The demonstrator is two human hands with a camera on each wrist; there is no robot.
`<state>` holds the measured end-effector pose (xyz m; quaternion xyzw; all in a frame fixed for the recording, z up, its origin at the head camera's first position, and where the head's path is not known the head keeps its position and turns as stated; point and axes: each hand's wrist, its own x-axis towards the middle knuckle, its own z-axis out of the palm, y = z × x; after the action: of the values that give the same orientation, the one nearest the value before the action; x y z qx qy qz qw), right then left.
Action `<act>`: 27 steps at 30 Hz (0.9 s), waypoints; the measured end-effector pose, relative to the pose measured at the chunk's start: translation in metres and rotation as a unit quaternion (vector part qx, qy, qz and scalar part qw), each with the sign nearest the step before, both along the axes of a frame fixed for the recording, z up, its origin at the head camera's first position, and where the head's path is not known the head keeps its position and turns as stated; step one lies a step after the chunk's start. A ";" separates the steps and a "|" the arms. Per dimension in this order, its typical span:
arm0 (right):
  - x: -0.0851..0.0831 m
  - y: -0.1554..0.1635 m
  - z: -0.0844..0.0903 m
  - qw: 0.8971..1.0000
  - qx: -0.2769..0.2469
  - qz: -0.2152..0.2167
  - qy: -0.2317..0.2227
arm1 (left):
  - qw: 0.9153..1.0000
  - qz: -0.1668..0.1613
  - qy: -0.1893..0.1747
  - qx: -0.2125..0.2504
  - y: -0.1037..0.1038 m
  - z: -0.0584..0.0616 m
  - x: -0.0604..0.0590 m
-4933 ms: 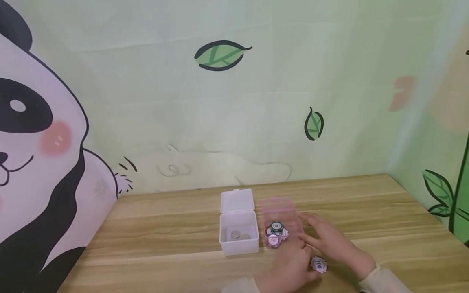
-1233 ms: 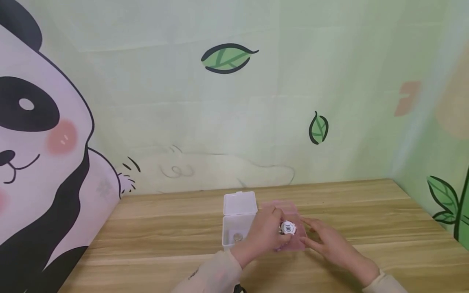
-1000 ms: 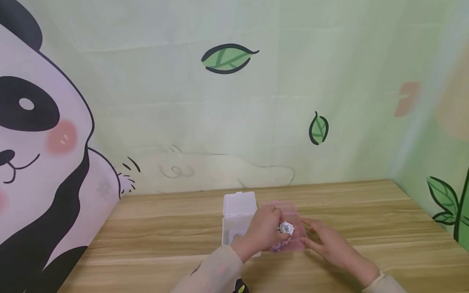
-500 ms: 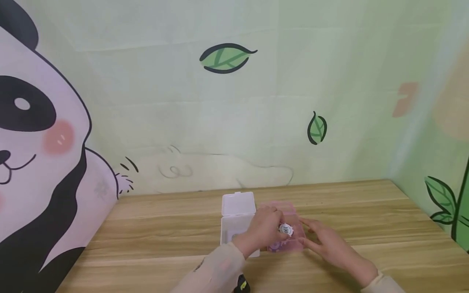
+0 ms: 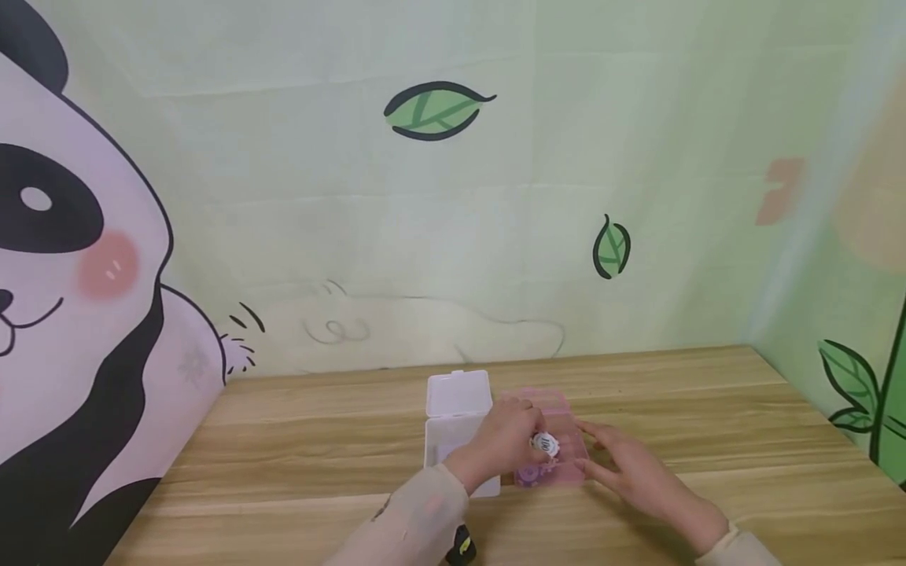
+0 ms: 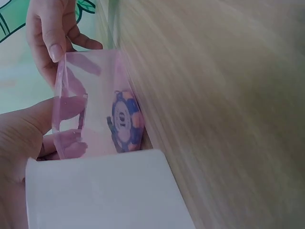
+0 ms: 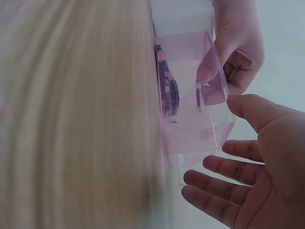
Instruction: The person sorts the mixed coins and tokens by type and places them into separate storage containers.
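Note:
My left hand [image 5: 504, 442] reaches into the open pink see-through box [image 5: 570, 440] and pinches a white poker chip [image 5: 545, 445] marked 100 between thumb and fingers. In the right wrist view that chip [image 7: 199, 97] is seen edge-on inside the box, above other chips [image 7: 167, 88] on its floor. A purple chip [image 6: 126, 121] leans there in the left wrist view. My right hand [image 5: 640, 475] lies at the box's right side, fingers spread, its thumb [image 7: 248, 106] right at the rim in the right wrist view.
A white box [image 5: 488, 486] with its lid [image 5: 458, 393] folded back stands just left of the pink one, partly hidden by my left arm. The wooden table [image 5: 304, 448] ends at a printed cloth backdrop [image 5: 283, 236]. A black item [image 5: 462, 545] shows below my left sleeve.
About five seconds ago my left hand held the 100 chip in front of the pink box. Now the chip is inside, and has shifted slightly left and down over the last second.

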<state>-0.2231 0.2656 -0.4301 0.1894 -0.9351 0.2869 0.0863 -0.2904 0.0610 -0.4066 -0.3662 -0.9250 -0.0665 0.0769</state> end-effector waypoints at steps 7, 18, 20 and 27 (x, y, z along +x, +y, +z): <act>0.002 0.003 0.001 1.000 -0.005 -0.004 -0.016 | 1.000 0.000 0.022 -0.017 -0.001 -0.002 0.001; 0.002 0.005 0.001 1.000 -0.004 -0.003 -0.013 | 1.000 0.019 0.025 -0.002 -0.002 -0.004 0.002; 0.002 0.006 0.001 1.000 -0.003 -0.002 -0.006 | 0.999 0.017 0.026 0.000 -0.002 -0.003 0.003; 0.005 0.009 -0.001 1.000 -0.002 -0.010 -0.001 | 0.999 0.006 0.038 0.010 -0.003 0.000 0.006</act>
<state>-0.2186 0.2741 -0.4314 0.1793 -0.9365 0.2883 0.0883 -0.2839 0.0584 -0.4061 -0.3621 -0.9229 -0.0611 0.1158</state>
